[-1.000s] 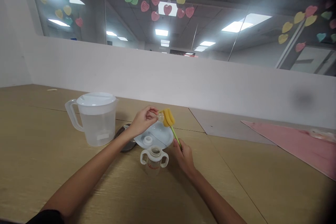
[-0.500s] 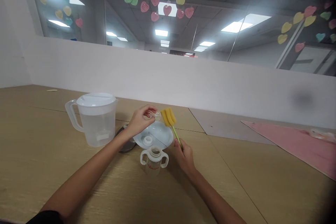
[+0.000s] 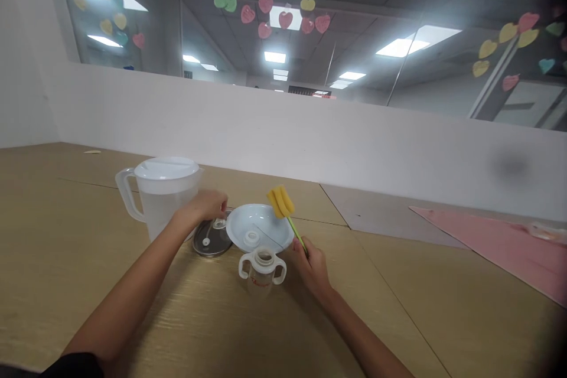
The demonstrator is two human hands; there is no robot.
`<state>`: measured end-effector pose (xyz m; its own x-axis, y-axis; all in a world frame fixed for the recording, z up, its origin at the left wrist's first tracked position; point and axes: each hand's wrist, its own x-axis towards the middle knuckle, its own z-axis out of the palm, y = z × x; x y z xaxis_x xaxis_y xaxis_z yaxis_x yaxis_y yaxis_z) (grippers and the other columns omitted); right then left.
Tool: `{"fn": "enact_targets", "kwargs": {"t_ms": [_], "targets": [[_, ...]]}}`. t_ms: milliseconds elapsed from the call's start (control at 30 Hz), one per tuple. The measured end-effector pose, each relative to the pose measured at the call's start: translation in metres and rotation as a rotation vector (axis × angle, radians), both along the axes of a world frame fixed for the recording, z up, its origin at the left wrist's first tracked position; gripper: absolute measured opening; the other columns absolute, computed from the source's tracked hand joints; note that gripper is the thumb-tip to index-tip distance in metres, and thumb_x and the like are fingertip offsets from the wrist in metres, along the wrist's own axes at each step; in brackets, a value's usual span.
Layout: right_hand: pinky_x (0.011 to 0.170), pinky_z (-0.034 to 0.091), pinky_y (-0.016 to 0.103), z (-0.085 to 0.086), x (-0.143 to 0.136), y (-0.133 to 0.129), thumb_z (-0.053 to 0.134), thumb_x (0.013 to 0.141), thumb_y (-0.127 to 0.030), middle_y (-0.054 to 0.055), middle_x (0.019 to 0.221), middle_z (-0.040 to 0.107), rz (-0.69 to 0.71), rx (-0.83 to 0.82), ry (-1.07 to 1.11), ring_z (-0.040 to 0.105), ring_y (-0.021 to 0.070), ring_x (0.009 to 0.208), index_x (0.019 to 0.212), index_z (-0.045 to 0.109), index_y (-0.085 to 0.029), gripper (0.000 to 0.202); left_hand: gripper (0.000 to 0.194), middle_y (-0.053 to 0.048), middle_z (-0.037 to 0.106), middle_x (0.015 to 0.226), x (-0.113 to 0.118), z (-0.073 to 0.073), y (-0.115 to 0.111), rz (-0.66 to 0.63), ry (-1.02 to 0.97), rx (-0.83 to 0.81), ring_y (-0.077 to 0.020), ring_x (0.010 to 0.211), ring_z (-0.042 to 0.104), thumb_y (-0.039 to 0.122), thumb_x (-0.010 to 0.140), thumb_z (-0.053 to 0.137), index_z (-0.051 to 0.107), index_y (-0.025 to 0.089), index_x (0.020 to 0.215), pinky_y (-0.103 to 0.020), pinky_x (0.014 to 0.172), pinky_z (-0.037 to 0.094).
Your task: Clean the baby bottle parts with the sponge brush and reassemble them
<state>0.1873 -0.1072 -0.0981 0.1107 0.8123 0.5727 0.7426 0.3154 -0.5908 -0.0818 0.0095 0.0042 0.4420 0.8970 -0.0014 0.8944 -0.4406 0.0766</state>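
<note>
My right hand (image 3: 311,263) grips the green handle of a brush with a yellow sponge head (image 3: 280,201), raised over the right rim of a pale blue bowl (image 3: 237,235). A small white ring-shaped part (image 3: 251,238) lies in the bowl. In front of the bowl stands a clear baby bottle (image 3: 260,277) with two white handles and an open top. My left hand (image 3: 212,205) is over the back of a dark round tray (image 3: 212,246), its fingers bent and blurred. Whether it holds anything is hidden. Small clear and white parts lie on the tray.
A clear plastic pitcher (image 3: 162,201) with a white lid stands at the left, partly behind my left forearm. A pink cloth (image 3: 491,248) lies at the right. A white wall (image 3: 287,136) runs behind the table.
My left hand has moved left from above the bowl to the dark tray, and the clear piece it held no longer shows between its fingers. The sponge head has shifted slightly left.
</note>
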Motion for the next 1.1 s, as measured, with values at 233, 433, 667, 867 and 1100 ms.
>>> {"fn": "enact_targets", "kwargs": {"t_ms": [233,433,667,867,1100], "targets": [[0.048,0.027,0.021,0.003,0.000,-0.002,0.031,0.090,-0.051,-0.006,0.052,0.034,0.022,0.004,-0.016,0.034,0.0093,0.049,0.060,0.040,-0.020,0.044,0.021,-0.004,0.070,0.073,0.008,-0.038,0.026,-0.012,0.086,-0.181,-0.0190,0.068,0.062,0.014,0.050,0.072,0.066,0.016,0.069,-0.023,0.059,0.043],[0.049,0.027,0.021,0.002,0.001,-0.002,0.031,0.090,-0.051,-0.005,0.053,0.034,0.021,-0.014,-0.011,0.034,0.0096,0.050,0.061,0.039,-0.020,0.044,0.024,-0.002,0.070,0.078,0.009,-0.047,0.031,-0.071,0.054,-0.179,-0.0176,0.069,0.061,0.013,0.051,0.069,0.065,0.018,0.074,-0.022,0.058,0.043],[0.050,0.027,0.021,0.000,0.001,-0.001,0.030,0.090,-0.052,-0.005,0.053,0.034,0.031,-0.036,-0.023,0.035,0.0095,0.050,0.063,0.042,-0.019,0.045,0.027,-0.004,0.069,0.082,0.007,-0.045,0.031,-0.066,0.024,-0.158,-0.0193,0.074,0.062,0.014,0.052,0.069,0.064,0.017,0.079,-0.023,0.060,0.045],[0.049,0.026,0.021,-0.001,0.001,0.000,0.030,0.090,-0.053,-0.005,0.052,0.035,0.018,-0.033,-0.051,0.035,0.0092,0.049,0.061,0.042,-0.019,0.046,0.039,-0.010,0.070,0.093,0.013,-0.041,0.022,-0.031,0.011,-0.146,-0.0225,0.080,0.064,0.012,0.053,0.070,0.063,0.015,0.091,-0.024,0.062,0.046],[0.049,0.028,0.021,0.000,0.000,-0.001,0.030,0.090,-0.052,-0.005,0.052,0.035,0.015,-0.016,-0.069,0.035,0.0093,0.049,0.063,0.046,-0.018,0.046,0.037,-0.010,0.071,0.091,0.017,-0.046,0.021,-0.051,0.024,-0.150,-0.0228,0.082,0.065,0.007,0.051,0.067,0.065,0.015,0.087,-0.024,0.064,0.047]]}}
